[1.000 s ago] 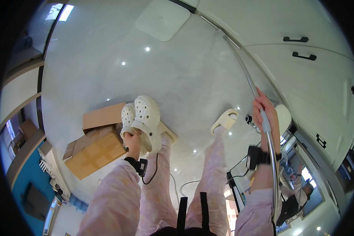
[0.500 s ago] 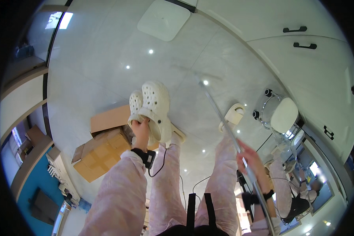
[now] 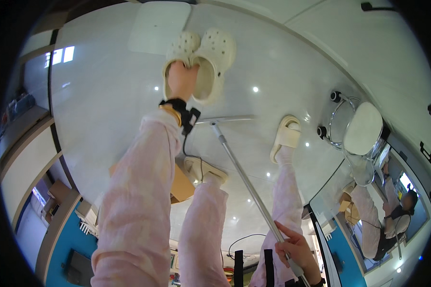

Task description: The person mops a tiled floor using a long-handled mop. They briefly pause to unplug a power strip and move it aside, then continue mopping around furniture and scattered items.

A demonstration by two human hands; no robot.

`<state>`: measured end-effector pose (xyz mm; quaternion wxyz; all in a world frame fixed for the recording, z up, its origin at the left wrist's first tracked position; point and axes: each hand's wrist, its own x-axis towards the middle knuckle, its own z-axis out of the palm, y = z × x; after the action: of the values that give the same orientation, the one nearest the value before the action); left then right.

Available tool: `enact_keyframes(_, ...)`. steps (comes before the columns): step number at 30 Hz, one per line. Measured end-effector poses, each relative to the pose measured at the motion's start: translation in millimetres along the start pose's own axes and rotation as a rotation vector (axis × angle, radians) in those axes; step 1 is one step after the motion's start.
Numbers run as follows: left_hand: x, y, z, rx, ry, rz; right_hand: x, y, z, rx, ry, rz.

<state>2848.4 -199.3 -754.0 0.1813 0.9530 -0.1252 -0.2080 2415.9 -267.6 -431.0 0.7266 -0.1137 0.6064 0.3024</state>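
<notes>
Your left hand (image 3: 181,79) is stretched out ahead of you, fingers curled and closed inside the heel openings of a pair of cream clogs (image 3: 203,60), which hang together from that grip above the floor; a black wrist strap (image 3: 183,111) with a cable sits just behind the hand, over your pink patterned sleeve. Your right hand (image 3: 297,251) is low at the bottom edge, wrapped shut around the metal mop pole (image 3: 246,179); the pole runs up and to the left from it to a thin flat mop head (image 3: 225,119) lying on the floor, just beside your left wrist in the picture.

The floor (image 3: 105,95) is pale, glossy tile, throwing back small ceiling-light spots and a window glare at the left; a pale square mat (image 3: 158,26) lies on it just beyond the clogs. Your feet stand on it in cream slide sandals (image 3: 285,138), one on each side of the pole; a brown cardboard box (image 3: 182,184) sits by your left foot. To the right stands a white stool (image 3: 364,129) on a chrome wheeled base, near a mirror panel (image 3: 383,215) that shows a person in pink; white cupboard fronts with dark handles line the far right; a blue wall panel runs along the lower left.
</notes>
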Motion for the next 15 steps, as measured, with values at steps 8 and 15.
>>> enact_keyframes(8, 74.8, 17.8, 76.3, -0.162, 0.029, 0.089, -0.6, -28.9, -12.8, 0.027, -0.072, 0.033)
enact_keyframes(15, -153.3, -63.9, 40.4, -0.584, -0.308, -0.271, -7.2, -50.2, -3.7, -0.170, -0.011, -0.072)
